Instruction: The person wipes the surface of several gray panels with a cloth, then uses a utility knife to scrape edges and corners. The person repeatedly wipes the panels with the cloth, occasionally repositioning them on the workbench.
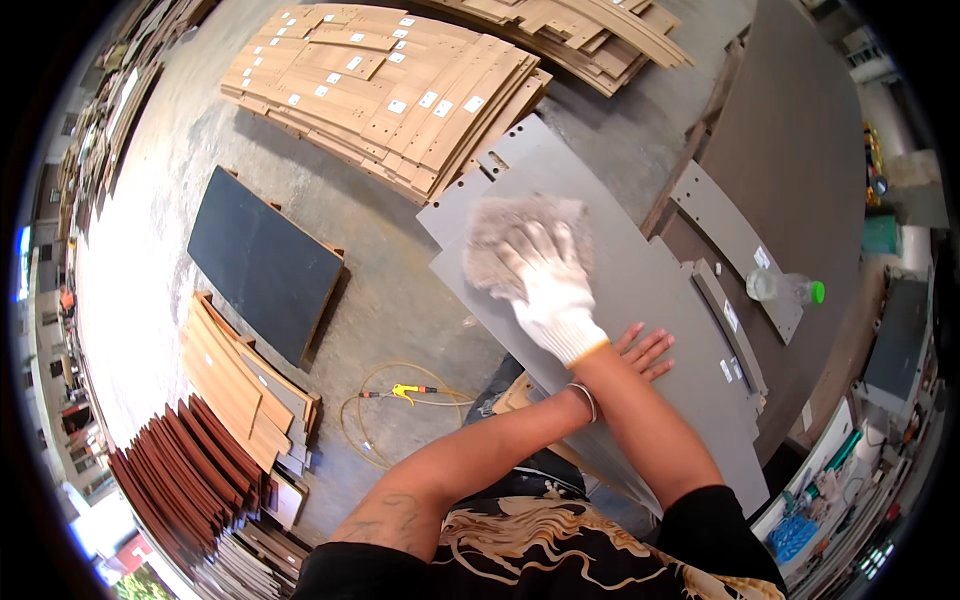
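The right hand (pixel 552 292), in a white glove, presses a grey cloth (pixel 520 243) flat under spread fingers on the grey panel (pixel 640 300), which lies on the dark desk (pixel 800 150). The left hand (pixel 640 352), bare, crosses beneath the right forearm and rests open, palm down, on the same panel, grasping nothing. A clear plastic bottle (pixel 785 288) with a green cap lies on the desk near the panel's right edge.

A white glove (pixel 552 296) presses a mottled grey-brown cloth (pixel 520 240) on a plain grey panel (pixel 640 300).

stacked wood panels (pixel 385 85), plastic bottle (pixel 785 288), perhaps hose (pixel 385 400)
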Available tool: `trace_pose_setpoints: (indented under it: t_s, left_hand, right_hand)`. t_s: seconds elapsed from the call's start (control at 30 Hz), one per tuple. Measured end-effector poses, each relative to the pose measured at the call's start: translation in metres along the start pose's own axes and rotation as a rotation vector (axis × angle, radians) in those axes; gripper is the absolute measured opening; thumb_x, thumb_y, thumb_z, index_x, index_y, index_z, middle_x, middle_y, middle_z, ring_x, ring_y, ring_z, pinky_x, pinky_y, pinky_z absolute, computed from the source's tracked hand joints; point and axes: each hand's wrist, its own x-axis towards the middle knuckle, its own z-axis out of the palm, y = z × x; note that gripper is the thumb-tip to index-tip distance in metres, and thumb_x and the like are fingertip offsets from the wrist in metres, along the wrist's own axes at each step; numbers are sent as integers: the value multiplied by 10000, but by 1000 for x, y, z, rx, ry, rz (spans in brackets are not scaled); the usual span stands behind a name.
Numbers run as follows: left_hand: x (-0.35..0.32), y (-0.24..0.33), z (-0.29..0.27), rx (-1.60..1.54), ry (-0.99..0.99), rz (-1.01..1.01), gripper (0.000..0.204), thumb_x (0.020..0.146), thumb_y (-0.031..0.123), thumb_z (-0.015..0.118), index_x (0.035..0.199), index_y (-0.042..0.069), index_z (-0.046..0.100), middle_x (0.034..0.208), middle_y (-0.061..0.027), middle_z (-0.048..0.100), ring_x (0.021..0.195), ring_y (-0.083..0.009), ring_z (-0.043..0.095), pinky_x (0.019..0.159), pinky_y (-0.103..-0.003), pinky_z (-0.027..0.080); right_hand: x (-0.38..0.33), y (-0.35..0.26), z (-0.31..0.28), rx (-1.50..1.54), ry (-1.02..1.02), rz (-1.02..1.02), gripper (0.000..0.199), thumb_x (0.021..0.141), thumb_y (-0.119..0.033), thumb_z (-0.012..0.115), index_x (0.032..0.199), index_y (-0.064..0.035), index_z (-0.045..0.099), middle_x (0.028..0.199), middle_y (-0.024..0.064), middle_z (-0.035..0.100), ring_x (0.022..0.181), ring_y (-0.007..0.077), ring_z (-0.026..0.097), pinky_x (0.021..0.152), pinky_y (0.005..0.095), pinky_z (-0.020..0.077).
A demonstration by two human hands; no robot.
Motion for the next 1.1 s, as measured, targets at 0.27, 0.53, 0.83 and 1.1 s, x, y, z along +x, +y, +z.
trace_pose_setpoints:
  t_s: [0.27,0.53,0.83,1.1]
  left_hand:
    - [-26,5,8,12,-21,-87,620,1013,318,475,1569,53,400,1698,-139,286,1585,-275,237,1282,-478,210]
    - [-98,43,-80,-292,-69,-112,442,896,68,646,1335,24,634,1432,-179,592,1403,-379,487,1191,-531,364]
    - [69,-80,-108,-379,153,-483,394,922,109,686,1303,15,645,1252,-188,701,1219,-358,630,1007,-413,511]
    - [320,-46,27,-409,10,-45,939,777,263,882,1530,-27,400,1438,-249,584,1388,-359,515,1148,-428,419]
  right_hand:
    - [-23,34,-25,21,-98,-20,517,954,-450,636,1424,-234,621,1594,112,459,1519,388,312,1269,467,243]
    - [-364,95,6,92,223,559,578,834,-158,660,1397,-36,613,1571,198,476,1526,406,321,1279,537,185]
    - [-362,15,47,296,600,1151,669,825,-90,644,1489,-118,567,1657,207,349,1553,501,174,1264,564,183]
    - [-413,-1,-2,2098,1721,927,661,1019,-435,618,1567,-126,414,1562,185,462,1454,421,407,1182,586,374]
